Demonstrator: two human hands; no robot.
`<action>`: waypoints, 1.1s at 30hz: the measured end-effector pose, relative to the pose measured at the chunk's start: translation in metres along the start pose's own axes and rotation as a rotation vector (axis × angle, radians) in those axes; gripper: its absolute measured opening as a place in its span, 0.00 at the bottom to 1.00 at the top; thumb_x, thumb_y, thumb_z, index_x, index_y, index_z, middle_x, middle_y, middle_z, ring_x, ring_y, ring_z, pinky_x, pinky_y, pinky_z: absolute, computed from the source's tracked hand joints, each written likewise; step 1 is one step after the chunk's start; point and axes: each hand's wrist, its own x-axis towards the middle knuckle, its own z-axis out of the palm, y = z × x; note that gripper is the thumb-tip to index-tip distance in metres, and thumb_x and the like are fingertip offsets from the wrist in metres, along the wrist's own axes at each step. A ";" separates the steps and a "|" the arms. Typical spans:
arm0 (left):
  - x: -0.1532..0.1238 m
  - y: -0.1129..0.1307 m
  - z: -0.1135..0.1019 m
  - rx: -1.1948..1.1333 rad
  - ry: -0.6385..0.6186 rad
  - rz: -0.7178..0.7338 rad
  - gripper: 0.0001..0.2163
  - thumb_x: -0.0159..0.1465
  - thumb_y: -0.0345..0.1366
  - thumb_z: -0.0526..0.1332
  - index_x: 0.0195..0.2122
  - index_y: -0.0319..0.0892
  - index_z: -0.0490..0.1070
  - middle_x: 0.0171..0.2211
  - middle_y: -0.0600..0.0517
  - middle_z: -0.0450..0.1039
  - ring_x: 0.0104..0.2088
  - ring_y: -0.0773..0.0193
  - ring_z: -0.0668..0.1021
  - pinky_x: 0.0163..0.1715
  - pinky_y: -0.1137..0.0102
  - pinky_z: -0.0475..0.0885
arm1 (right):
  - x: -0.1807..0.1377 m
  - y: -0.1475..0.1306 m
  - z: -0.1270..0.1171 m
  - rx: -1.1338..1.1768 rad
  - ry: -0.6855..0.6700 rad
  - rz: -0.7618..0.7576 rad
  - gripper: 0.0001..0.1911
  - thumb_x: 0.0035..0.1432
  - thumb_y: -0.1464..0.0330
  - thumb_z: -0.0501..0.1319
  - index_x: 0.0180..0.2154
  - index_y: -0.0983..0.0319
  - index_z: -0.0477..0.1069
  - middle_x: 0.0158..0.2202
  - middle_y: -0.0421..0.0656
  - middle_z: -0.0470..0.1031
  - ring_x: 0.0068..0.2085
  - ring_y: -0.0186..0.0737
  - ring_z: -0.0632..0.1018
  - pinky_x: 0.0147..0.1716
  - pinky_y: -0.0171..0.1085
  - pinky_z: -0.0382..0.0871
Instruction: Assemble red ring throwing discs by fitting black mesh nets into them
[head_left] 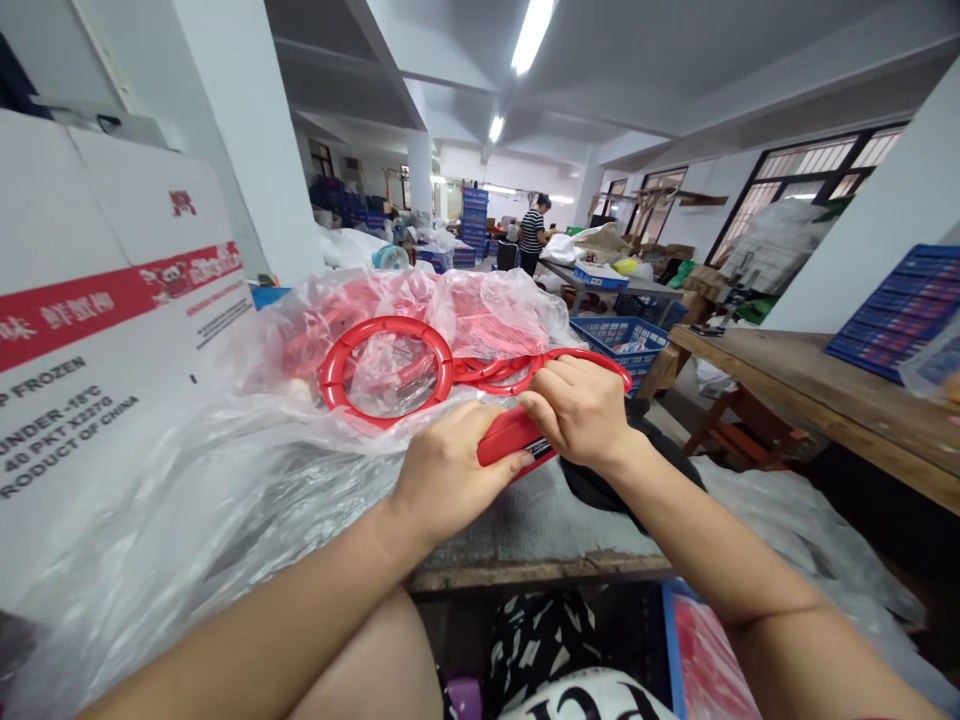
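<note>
Between my two hands is a red plastic piece (501,436) with a dark slot along its near side. My left hand (455,462) wraps round its left end, thumb along the lower edge. Over its right end, my right hand (577,408) is closed, knuckles up. Its underside and far side are hidden by my fingers. Just beyond, a red plastic ring (330,375) leans on clear plastic bags. More red rings (480,374) lie overlapped behind my hands, one reaching past my right knuckles.
A large white carton (112,400) stands at the left. Bags of red parts (495,310) cover the table's back. A black item (600,485) lies by my right wrist. Blue crates (637,332) and a wooden table (795,385) are at the right. Another person (533,232) stands far back.
</note>
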 end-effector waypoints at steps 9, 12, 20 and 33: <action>0.000 -0.007 -0.007 -0.031 -0.008 -0.004 0.13 0.63 0.39 0.70 0.47 0.42 0.76 0.41 0.50 0.80 0.42 0.57 0.81 0.45 0.62 0.76 | -0.020 0.030 0.017 0.113 0.130 0.197 0.29 0.76 0.57 0.42 0.26 0.59 0.68 0.24 0.44 0.73 0.28 0.38 0.71 0.31 0.40 0.60; -0.002 -0.006 -0.007 -0.031 0.011 0.027 0.11 0.65 0.40 0.68 0.46 0.42 0.76 0.39 0.49 0.79 0.40 0.58 0.81 0.43 0.63 0.76 | -0.022 0.029 0.020 0.154 0.133 0.247 0.31 0.75 0.55 0.41 0.25 0.59 0.69 0.24 0.45 0.74 0.28 0.38 0.73 0.32 0.39 0.63; -0.005 -0.004 -0.008 -0.003 0.042 0.081 0.10 0.67 0.41 0.65 0.43 0.40 0.77 0.35 0.49 0.78 0.37 0.59 0.80 0.39 0.64 0.75 | -0.022 0.022 0.023 0.235 0.164 0.292 0.32 0.75 0.54 0.42 0.23 0.58 0.67 0.23 0.45 0.74 0.27 0.38 0.73 0.31 0.40 0.65; -0.003 -0.003 -0.010 -0.028 0.068 0.149 0.14 0.67 0.43 0.66 0.51 0.43 0.74 0.43 0.48 0.79 0.43 0.58 0.82 0.45 0.64 0.78 | -0.039 0.056 0.037 0.504 0.515 0.657 0.34 0.71 0.47 0.43 0.22 0.58 0.70 0.22 0.44 0.75 0.26 0.42 0.76 0.32 0.43 0.71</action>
